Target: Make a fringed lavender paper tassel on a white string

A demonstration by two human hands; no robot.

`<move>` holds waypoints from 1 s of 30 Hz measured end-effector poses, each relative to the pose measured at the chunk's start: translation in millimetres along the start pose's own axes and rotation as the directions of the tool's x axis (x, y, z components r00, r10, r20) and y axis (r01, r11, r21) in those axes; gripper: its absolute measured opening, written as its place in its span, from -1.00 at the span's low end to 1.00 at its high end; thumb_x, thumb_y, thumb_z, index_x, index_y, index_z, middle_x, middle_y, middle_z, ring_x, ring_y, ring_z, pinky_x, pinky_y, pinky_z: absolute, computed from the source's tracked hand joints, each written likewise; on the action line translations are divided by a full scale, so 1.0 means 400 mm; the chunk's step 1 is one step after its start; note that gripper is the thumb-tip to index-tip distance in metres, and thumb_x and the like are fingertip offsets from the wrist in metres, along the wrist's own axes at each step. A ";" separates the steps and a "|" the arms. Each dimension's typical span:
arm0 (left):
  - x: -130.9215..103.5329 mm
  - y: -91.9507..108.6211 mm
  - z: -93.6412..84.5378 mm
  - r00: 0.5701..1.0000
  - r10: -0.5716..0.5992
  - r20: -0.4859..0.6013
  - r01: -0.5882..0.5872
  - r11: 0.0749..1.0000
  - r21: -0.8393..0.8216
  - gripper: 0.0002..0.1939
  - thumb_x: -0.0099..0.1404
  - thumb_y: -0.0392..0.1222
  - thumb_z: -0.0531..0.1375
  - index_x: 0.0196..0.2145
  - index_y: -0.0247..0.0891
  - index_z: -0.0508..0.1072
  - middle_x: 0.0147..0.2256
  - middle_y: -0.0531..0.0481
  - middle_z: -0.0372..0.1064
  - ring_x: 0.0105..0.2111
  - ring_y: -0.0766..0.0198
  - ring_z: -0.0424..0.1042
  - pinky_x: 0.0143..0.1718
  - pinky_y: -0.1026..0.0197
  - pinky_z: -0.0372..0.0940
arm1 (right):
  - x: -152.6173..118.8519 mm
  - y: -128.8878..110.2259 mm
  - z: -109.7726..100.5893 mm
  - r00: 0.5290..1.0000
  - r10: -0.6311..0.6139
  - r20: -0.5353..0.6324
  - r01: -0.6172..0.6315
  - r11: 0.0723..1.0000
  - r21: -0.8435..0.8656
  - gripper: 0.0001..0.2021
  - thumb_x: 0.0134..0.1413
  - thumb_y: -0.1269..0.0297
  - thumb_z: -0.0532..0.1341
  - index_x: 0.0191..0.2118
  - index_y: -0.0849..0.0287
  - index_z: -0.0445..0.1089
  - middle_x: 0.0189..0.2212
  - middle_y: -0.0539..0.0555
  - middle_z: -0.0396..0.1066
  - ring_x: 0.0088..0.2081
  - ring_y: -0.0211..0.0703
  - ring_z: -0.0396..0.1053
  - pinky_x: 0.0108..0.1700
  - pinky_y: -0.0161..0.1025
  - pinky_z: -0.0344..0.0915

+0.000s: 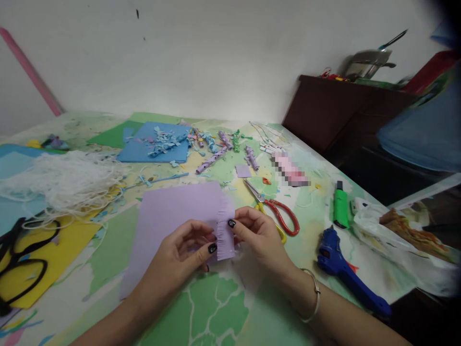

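Observation:
A sheet of light purple paper [176, 206] lies on the table. Over its right side stands a fringed purple paper strip [226, 242], with many short slits; whether it is joined to the sheet I cannot tell. My right hand [259, 235] pinches the strip's right edge between thumb and fingers. At the slit edge, my left hand [187, 250] is closed, thumb against fingers, on the fringe. Just beyond my right hand, scissors with red and yellow handles [284, 216] lie with their blades pointing away to the left. A small purple paper square [243, 171] rests near the blade tips.
Rolled, fringed paper pieces [212, 161] lie toward the wall, beside a blue stack [154, 154] covered in scraps. White string [65, 178] and black glasses [27, 264] are at left. A blue glue gun [345, 274], green lighter [340, 206] and plastic-wrapped food [414, 235] sit at right.

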State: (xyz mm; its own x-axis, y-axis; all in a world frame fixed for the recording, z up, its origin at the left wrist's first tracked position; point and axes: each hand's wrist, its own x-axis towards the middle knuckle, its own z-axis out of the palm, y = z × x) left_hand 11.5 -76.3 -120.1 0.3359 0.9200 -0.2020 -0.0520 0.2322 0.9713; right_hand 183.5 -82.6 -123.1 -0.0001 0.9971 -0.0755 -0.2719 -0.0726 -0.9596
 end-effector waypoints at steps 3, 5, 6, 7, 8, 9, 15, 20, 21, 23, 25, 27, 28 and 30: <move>0.000 0.000 0.001 1.000 0.013 0.008 -0.013 1.000 0.003 -0.73 0.10 -0.09 0.33 -0.30 -0.27 0.41 -0.39 0.04 0.38 -0.47 0.36 0.34 -0.50 0.32 0.30 | -0.001 0.003 0.007 1.000 -0.007 0.023 0.008 0.999 -0.041 -0.82 -0.10 0.28 0.33 -0.39 0.22 0.34 -0.59 -0.07 0.35 -0.58 -0.35 0.27 -0.52 -0.37 0.24; 0.004 -0.007 -0.005 0.999 0.037 0.019 -0.038 0.999 0.003 -0.72 0.09 -0.09 0.34 -0.30 -0.27 0.40 -0.40 0.06 0.37 -0.48 0.37 0.34 -0.50 0.33 0.29 | -0.003 0.008 0.010 0.999 -0.016 0.037 0.020 0.994 -0.108 -0.87 -0.10 0.34 0.30 -0.39 0.23 0.36 -0.59 -0.07 0.33 -0.59 -0.36 0.26 -0.52 -0.37 0.22; 0.006 -0.011 -0.008 0.998 0.051 0.023 -0.051 0.999 0.005 -0.72 0.09 -0.09 0.34 -0.31 -0.26 0.40 -0.41 0.07 0.37 -0.49 0.38 0.34 -0.49 0.33 0.28 | -0.004 0.012 0.012 0.998 -0.023 0.051 0.031 0.988 -0.154 -0.90 -0.10 0.36 0.28 -0.39 0.24 0.38 -0.59 -0.07 0.32 -0.58 -0.36 0.25 -0.51 -0.37 0.21; 0.009 -0.015 -0.011 0.998 0.063 0.027 -0.063 0.998 0.008 -0.73 0.09 -0.09 0.34 -0.31 -0.26 0.40 -0.42 0.08 0.35 -0.49 0.38 0.34 -0.49 0.33 0.28 | -0.005 0.015 0.013 0.997 -0.031 0.066 0.044 0.978 -0.202 -0.92 -0.09 0.38 0.26 -0.39 0.24 0.39 -0.58 -0.07 0.31 -0.57 -0.36 0.25 -0.50 -0.36 0.20; 0.011 -0.018 -0.014 0.997 0.070 0.027 -0.070 0.997 0.011 -0.73 0.10 -0.09 0.33 -0.32 -0.26 0.39 -0.43 0.09 0.34 -0.49 0.37 0.34 -0.49 0.33 0.28 | -0.006 0.018 0.014 0.996 -0.040 0.084 0.060 0.967 -0.247 -0.94 -0.08 0.40 0.25 -0.39 0.24 0.39 -0.57 -0.06 0.31 -0.56 -0.35 0.24 -0.49 -0.36 0.19; 0.012 -0.019 -0.016 0.997 0.069 0.023 -0.069 0.998 0.014 -0.74 0.10 -0.09 0.33 -0.33 -0.25 0.39 -0.43 0.09 0.34 -0.48 0.37 0.34 -0.48 0.33 0.28 | -0.008 0.021 0.014 0.994 -0.047 0.101 0.074 0.956 -0.282 -0.95 -0.07 0.40 0.23 -0.39 0.24 0.40 -0.56 -0.05 0.31 -0.54 -0.35 0.24 -0.48 -0.35 0.19; 0.016 -0.010 -0.027 0.998 0.062 -0.017 -0.061 0.997 0.044 -0.80 0.10 -0.14 0.34 -0.40 -0.27 0.42 -0.49 0.10 0.36 -0.54 0.40 0.33 -0.50 0.35 0.26 | -0.010 0.020 0.014 0.988 -0.027 0.150 0.071 0.953 -0.295 -0.90 -0.02 0.35 0.22 -0.32 0.22 0.38 -0.50 -0.02 0.33 -0.48 -0.31 0.26 -0.43 -0.32 0.22; 0.033 -0.014 -0.054 0.987 0.068 -0.145 -0.075 0.996 -0.041 -0.77 0.07 -0.14 0.36 -0.35 -0.28 0.45 -0.49 0.12 0.38 -0.58 0.43 0.36 -0.51 0.37 0.27 | -0.012 0.000 0.010 0.976 0.042 0.213 0.000 0.981 -0.192 -0.77 0.05 0.32 0.17 -0.14 0.19 0.30 -0.44 0.00 0.39 -0.46 -0.31 0.34 -0.41 -0.33 0.26; 0.036 -0.014 -0.058 0.983 0.065 -0.173 -0.077 0.995 -0.065 -0.75 0.05 -0.15 0.37 -0.34 -0.28 0.45 -0.49 0.13 0.38 -0.59 0.43 0.36 -0.52 0.37 0.27 | -0.013 -0.003 0.008 0.973 0.036 0.230 0.005 0.985 -0.173 -0.76 0.04 0.33 0.17 -0.13 0.18 0.29 -0.41 0.01 0.41 -0.44 -0.30 0.36 -0.38 -0.32 0.28; 0.039 -0.011 -0.060 0.976 0.053 -0.209 -0.077 0.991 -0.106 -0.73 0.02 -0.16 0.38 -0.33 -0.29 0.45 -0.47 0.14 0.38 -0.60 0.44 0.36 -0.53 0.37 0.27 | -0.016 -0.010 0.006 0.962 0.018 0.273 0.026 0.987 -0.156 -0.73 0.01 0.38 0.16 -0.10 0.16 0.28 -0.35 0.03 0.43 -0.40 -0.29 0.38 -0.31 -0.27 0.32; 0.039 -0.005 -0.059 0.975 0.039 -0.219 -0.068 0.990 -0.124 -0.74 0.02 -0.16 0.38 -0.34 -0.29 0.45 -0.45 0.14 0.38 -0.61 0.45 0.36 -0.53 0.36 0.28 | -0.021 -0.014 0.004 0.953 -0.019 0.302 0.092 0.969 -0.228 -0.69 -0.03 0.44 0.15 -0.10 0.14 0.30 -0.32 0.04 0.43 -0.40 -0.28 0.37 -0.31 -0.26 0.32; 0.037 0.003 -0.057 0.975 0.034 -0.219 -0.060 0.992 -0.111 -0.75 0.03 -0.17 0.36 -0.35 -0.29 0.44 -0.46 0.14 0.38 -0.61 0.45 0.36 -0.54 0.36 0.27 | -0.026 -0.017 0.002 0.943 -0.081 0.324 0.207 0.903 -0.378 -0.66 -0.06 0.49 0.13 -0.11 0.12 0.34 -0.30 0.04 0.45 -0.42 -0.28 0.34 -0.36 -0.29 0.29; 0.036 0.006 -0.057 0.974 0.035 -0.224 -0.057 0.994 -0.092 -0.76 0.03 -0.18 0.36 -0.35 -0.29 0.44 -0.47 0.13 0.39 -0.61 0.44 0.36 -0.55 0.36 0.27 | -0.029 -0.018 -0.001 0.933 -0.120 0.339 0.273 0.850 -0.451 -0.65 -0.06 0.51 0.13 -0.11 0.11 0.35 -0.29 0.03 0.47 -0.43 -0.29 0.32 -0.39 -0.31 0.26; 0.036 0.010 -0.058 0.970 0.040 -0.240 -0.052 0.998 -0.045 -0.75 0.03 -0.18 0.35 -0.34 -0.29 0.43 -0.51 0.12 0.40 -0.62 0.41 0.36 -0.58 0.37 0.23 | -0.033 -0.020 -0.006 0.907 -0.194 0.374 0.387 0.735 -0.556 -0.63 -0.05 0.53 0.13 -0.09 0.09 0.35 -0.27 0.01 0.48 -0.43 -0.29 0.32 -0.40 -0.32 0.24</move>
State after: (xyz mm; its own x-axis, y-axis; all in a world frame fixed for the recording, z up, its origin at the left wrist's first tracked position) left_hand -5.9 -54.6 -121.9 0.0983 0.9773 -0.1876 -0.1112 0.1981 0.9738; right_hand 188.2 -95.2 -114.9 -0.3074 0.9260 0.2191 0.3354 0.3210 -0.8857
